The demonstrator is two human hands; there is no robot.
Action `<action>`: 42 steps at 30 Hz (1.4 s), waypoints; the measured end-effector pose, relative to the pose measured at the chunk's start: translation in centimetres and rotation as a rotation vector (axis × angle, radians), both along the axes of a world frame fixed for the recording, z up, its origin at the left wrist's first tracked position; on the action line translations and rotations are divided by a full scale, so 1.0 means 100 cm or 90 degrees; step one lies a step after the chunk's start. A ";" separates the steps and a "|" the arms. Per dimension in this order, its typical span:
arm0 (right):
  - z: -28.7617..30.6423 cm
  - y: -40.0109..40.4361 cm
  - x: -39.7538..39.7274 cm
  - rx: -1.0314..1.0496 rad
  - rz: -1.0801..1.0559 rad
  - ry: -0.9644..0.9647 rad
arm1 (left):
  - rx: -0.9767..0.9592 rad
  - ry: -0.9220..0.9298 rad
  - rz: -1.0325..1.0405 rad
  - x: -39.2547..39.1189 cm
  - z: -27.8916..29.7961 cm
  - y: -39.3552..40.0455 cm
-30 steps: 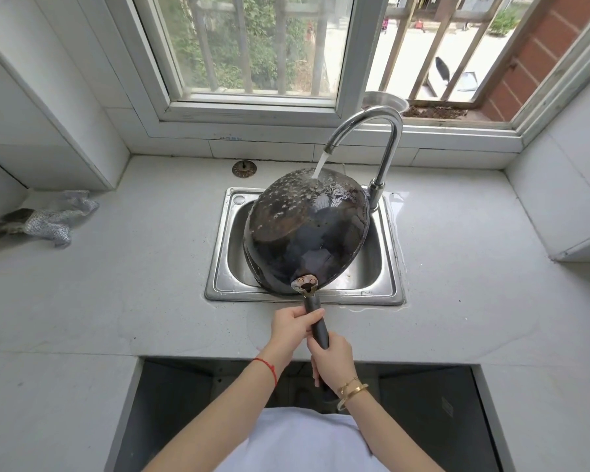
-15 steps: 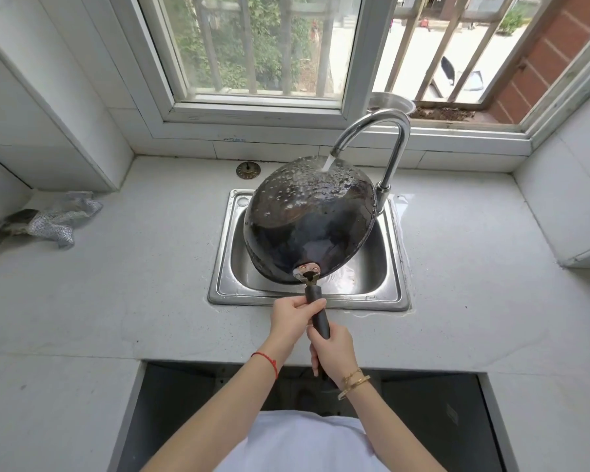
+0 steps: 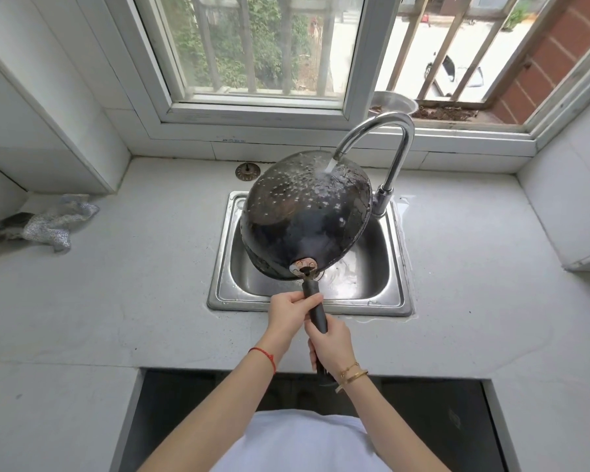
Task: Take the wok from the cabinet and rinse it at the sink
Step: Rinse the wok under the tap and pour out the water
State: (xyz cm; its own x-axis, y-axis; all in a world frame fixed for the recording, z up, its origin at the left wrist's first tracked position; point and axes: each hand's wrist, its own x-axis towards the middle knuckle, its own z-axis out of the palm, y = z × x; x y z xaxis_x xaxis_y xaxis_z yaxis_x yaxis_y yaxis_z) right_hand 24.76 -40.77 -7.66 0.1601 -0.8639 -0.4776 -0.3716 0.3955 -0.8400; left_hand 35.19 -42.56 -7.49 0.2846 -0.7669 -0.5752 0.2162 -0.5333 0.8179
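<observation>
A black wok (image 3: 304, 219) is held upside down and tilted over the steel sink (image 3: 394, 301), its wet outer bottom facing me. Water runs from the chrome faucet (image 3: 385, 131) onto the wok's far upper side, and droplets cover the metal. My left hand (image 3: 292, 313) grips the dark handle (image 3: 315, 310) close to the wok. My right hand (image 3: 331, 345) grips the same handle lower down, nearer my body. The wok's inside is hidden.
A crumpled grey cloth (image 3: 52, 221) lies on the white counter (image 3: 133, 301) at the left. A round drain plug (image 3: 248, 171) sits behind the sink. A metal bowl (image 3: 394, 103) stands on the window sill. An open dark recess (image 3: 423, 420) lies below the counter's front edge.
The wok has been raised and pushed farther back under the faucet, so the stream now lands on its upper bottom. Both hands have followed along the handle.
</observation>
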 end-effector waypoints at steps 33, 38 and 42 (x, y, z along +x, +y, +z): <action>0.000 0.009 0.005 -0.021 0.002 0.000 | -0.001 0.023 -0.003 0.004 -0.003 0.008; 0.000 0.014 0.002 -0.021 0.016 0.006 | 0.001 0.029 -0.001 0.001 -0.004 0.013; 0.000 0.018 -0.001 -0.014 0.026 0.012 | 0.003 0.041 0.000 -0.001 -0.004 0.017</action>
State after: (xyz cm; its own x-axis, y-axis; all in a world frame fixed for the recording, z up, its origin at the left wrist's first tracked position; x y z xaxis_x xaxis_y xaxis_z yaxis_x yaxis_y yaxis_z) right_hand 24.63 -38.92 -7.67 0.1873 -0.8669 -0.4619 -0.4027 0.3611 -0.8411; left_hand 35.09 -40.87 -7.93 0.2471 -0.7643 -0.5956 0.2685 -0.5366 0.8000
